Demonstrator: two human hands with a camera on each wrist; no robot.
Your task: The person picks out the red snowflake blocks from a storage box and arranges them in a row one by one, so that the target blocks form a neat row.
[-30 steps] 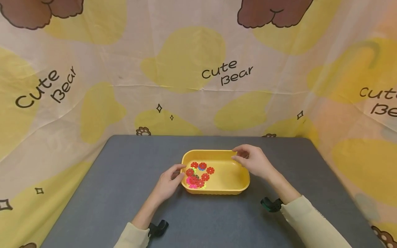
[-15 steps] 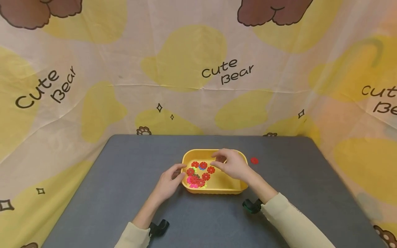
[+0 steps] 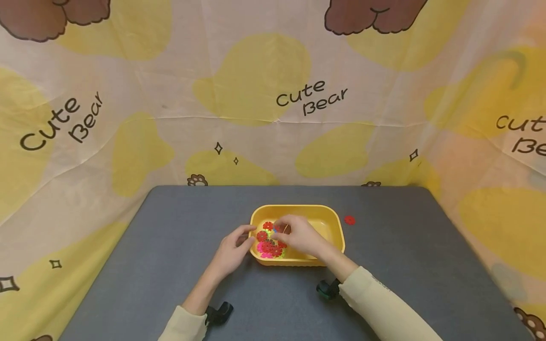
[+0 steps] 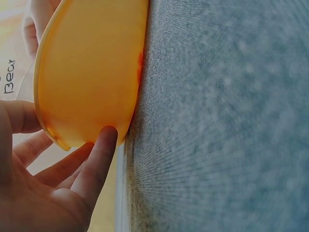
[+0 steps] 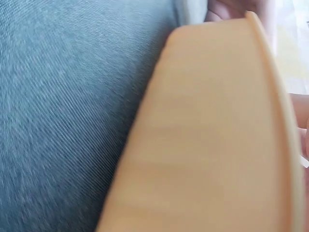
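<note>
A yellow plastic tray (image 3: 324,232) stands on the table. Red, pink, yellow-green and blue notched discs (image 3: 268,247) lie piled in its left half. My left hand (image 3: 230,250) holds the tray's left end; in the left wrist view, fingers (image 4: 99,159) press the outer wall and another digit reaches the rim. Inside the tray, my right hand (image 3: 300,234) hovers over the discs, its thumb and fingers bent and apart, with no disc visible between them. The right wrist view shows mostly the tray's outer wall (image 5: 207,125), with little of that hand.
One red disc (image 3: 350,220) lies on the grey table (image 3: 170,237), just right of the tray. A cream and yellow printed cloth (image 3: 256,85) hangs behind and at both sides of the table.
My right hand has moved left from the tray's right rim to above the discs. A red disc now shows on the table at the right. My left hand has stayed put.
</note>
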